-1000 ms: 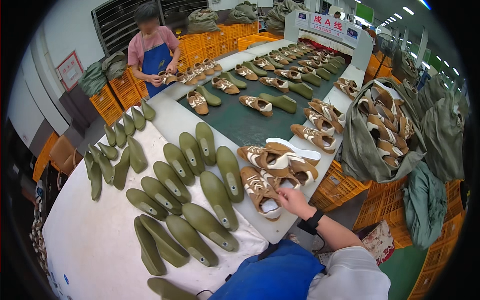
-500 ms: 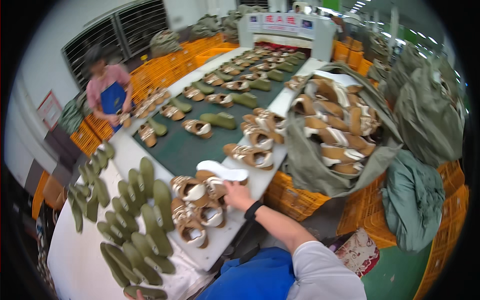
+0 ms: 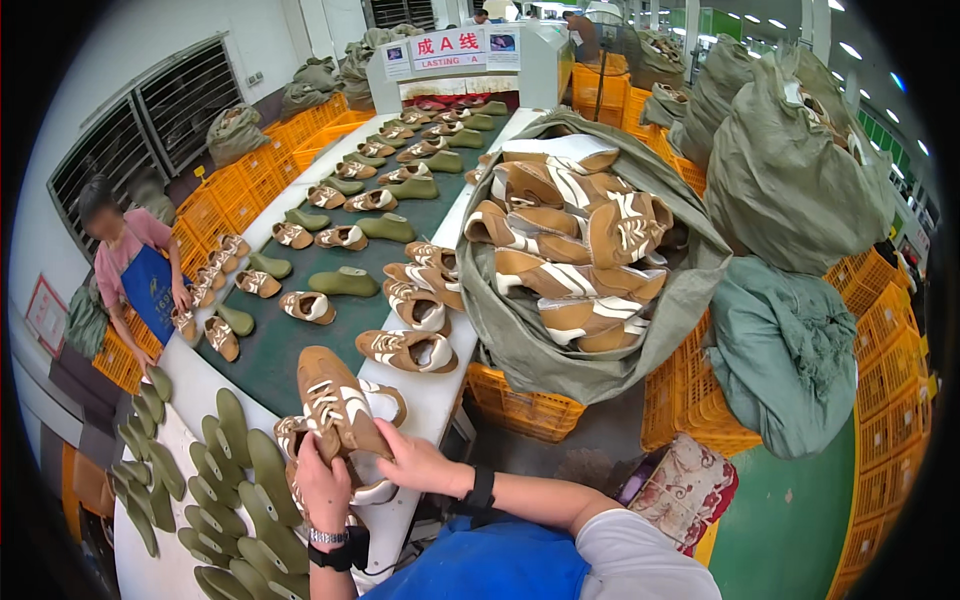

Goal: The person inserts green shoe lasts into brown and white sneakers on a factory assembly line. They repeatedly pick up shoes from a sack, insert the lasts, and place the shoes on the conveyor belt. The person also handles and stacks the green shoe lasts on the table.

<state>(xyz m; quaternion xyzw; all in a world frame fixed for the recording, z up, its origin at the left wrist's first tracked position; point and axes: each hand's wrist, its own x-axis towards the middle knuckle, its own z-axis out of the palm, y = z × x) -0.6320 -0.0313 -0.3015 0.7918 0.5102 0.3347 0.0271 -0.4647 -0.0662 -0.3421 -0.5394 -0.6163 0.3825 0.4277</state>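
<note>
Both my hands hold a brown sneaker upper (image 3: 330, 395) with white stripes and white laces, toe pointing away from me. My left hand (image 3: 322, 488) grips its near left side, and my right hand (image 3: 415, 462) closes on the near right side around the heel opening. Beneath and behind it, more brown uppers (image 3: 384, 401) stand on the white table edge, partly hidden by my hands. Left of them, many green shoe lasts (image 3: 268, 470) lie in rows on the white tabletop (image 3: 190, 385).
Ahead, a green conveyor belt (image 3: 262, 372) carries uppers and lasts from a machine opening (image 3: 455, 100). At right, an open grey-green sack (image 3: 590, 385) of uppers sits on orange crates (image 3: 525, 405). A person in a blue apron (image 3: 150, 285) stands across the belt at left.
My right hand has moved from the uppers on the table edge, and my left from the lasts near the lower edge; both now hold an upper raised in front of me. The view has turned right.
</note>
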